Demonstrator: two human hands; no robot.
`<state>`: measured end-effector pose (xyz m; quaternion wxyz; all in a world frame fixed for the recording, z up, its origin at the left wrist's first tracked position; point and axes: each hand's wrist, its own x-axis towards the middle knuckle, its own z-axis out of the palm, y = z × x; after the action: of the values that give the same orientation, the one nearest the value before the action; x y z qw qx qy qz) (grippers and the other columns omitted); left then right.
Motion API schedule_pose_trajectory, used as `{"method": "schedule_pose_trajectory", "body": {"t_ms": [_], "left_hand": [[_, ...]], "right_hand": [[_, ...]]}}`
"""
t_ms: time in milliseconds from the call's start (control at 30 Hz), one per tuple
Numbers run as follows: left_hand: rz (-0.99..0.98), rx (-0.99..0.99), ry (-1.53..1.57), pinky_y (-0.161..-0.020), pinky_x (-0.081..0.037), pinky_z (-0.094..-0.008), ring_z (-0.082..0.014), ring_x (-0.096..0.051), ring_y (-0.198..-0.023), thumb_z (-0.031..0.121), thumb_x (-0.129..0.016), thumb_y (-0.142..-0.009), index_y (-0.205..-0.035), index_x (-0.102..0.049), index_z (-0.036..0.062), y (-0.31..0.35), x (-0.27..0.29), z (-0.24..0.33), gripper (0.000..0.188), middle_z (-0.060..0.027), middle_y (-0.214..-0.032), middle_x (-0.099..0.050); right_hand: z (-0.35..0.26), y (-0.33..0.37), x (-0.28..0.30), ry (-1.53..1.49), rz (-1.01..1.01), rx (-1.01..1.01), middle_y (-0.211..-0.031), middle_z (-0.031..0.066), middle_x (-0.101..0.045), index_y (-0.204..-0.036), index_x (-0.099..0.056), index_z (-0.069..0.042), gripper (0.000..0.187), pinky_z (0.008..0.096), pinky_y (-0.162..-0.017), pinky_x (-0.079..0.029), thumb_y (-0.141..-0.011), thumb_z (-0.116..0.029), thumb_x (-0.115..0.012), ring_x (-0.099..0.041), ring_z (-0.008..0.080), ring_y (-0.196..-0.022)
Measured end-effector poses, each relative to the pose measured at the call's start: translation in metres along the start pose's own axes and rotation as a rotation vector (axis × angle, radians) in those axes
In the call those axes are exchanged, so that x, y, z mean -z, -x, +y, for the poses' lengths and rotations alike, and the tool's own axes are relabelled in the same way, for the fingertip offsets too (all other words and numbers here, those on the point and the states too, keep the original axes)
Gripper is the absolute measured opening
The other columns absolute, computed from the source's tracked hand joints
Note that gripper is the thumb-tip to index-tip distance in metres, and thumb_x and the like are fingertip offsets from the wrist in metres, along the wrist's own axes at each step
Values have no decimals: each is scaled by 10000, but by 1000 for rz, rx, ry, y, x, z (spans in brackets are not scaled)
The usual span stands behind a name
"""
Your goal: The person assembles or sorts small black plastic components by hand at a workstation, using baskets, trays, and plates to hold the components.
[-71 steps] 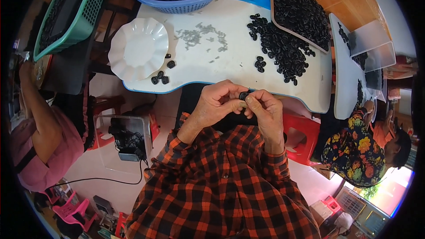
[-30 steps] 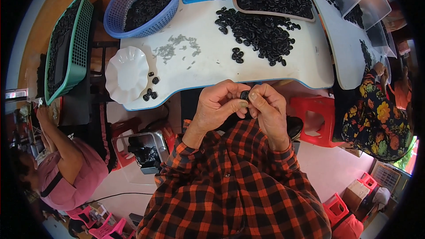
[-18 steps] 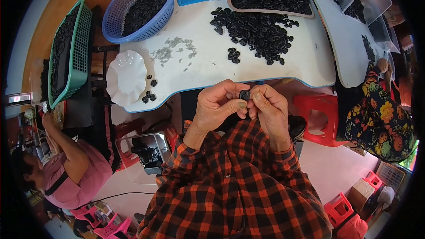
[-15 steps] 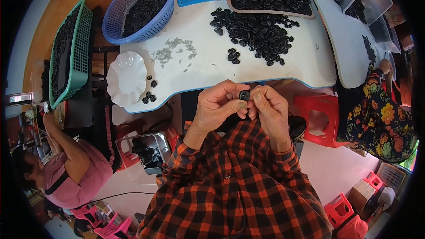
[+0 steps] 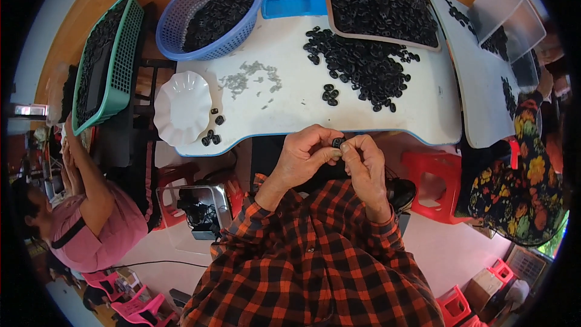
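Note:
My left hand (image 5: 302,156) pinches a small black oval plastic part (image 5: 338,142) between thumb and forefinger, just off the table's near edge. Against the part's right side, the thumb and fingertips of my right hand (image 5: 365,166) are pressed together; anything between them is too small to make out. On the white table (image 5: 284,106) lie a big heap of similar black parts (image 5: 369,75), a small cluster of them (image 5: 330,95) and a scatter of tiny clear pieces (image 5: 251,77). A few black parts (image 5: 212,137) sit beside a white scalloped dish (image 5: 183,109).
Along the back stand a blue-purple basket (image 5: 169,39), a blue tray (image 5: 293,6) and a heaped shallow tray (image 5: 439,42). A green basket (image 5: 118,79) is at left. People sit on both sides, in pink (image 5: 115,224) and in a floral top (image 5: 514,188). A red stool (image 5: 433,184) stands right.
The whole view has shifted slightly, so the table sits lower and further right. My hands stay together at the black part, the right fingertips now closer against it.

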<state>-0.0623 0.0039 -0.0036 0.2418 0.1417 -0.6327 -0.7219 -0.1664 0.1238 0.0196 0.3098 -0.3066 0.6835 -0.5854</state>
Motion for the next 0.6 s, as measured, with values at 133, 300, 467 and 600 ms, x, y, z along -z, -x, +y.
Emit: {"method": "schedule_pose_trajectory", "body": {"t_ms": [133,300,467,600], "left_hand": [[-47,124,62,-626,-521,-206,-81,-610,-698,-50,-586,-860,-1079,-582,-36,1,7,7,220,-55,-840,-636],[-119,153,144,-596,-507,-190,-59,-588,-653,-6,-601,-868,-1098,-587,-23,0,16,10,230,-22,-811,-598],[52,193,-4,-548,-505,-193,-46,-573,-637,23,-594,-874,-1108,-588,-2,-3,35,10,235,3,-788,-572],[305,159,-5,-543,-488,-203,-50,-552,-614,19,-613,-848,-1126,-588,-1,-19,76,21,280,-21,-866,-609]], "right_hand": [[6,-5,-3,-72,-45,-78,-648,-10,-508,-824,-529,-18,133,200,-476,-343,-903,-123,-550,-427,41,-537],[12,-9,-7,-311,-54,-210,-658,-23,-497,-802,-538,-36,106,184,-494,-346,-880,-106,-552,-417,33,-545],[13,-15,-13,-307,-13,-220,-675,-16,-520,-804,-548,-32,123,182,-505,-370,-883,-123,-568,-446,35,-556],[12,-18,-19,-133,-62,-235,-690,-7,-542,-827,-566,-25,126,181,-515,-388,-883,-135,-590,-474,38,-569]]}}
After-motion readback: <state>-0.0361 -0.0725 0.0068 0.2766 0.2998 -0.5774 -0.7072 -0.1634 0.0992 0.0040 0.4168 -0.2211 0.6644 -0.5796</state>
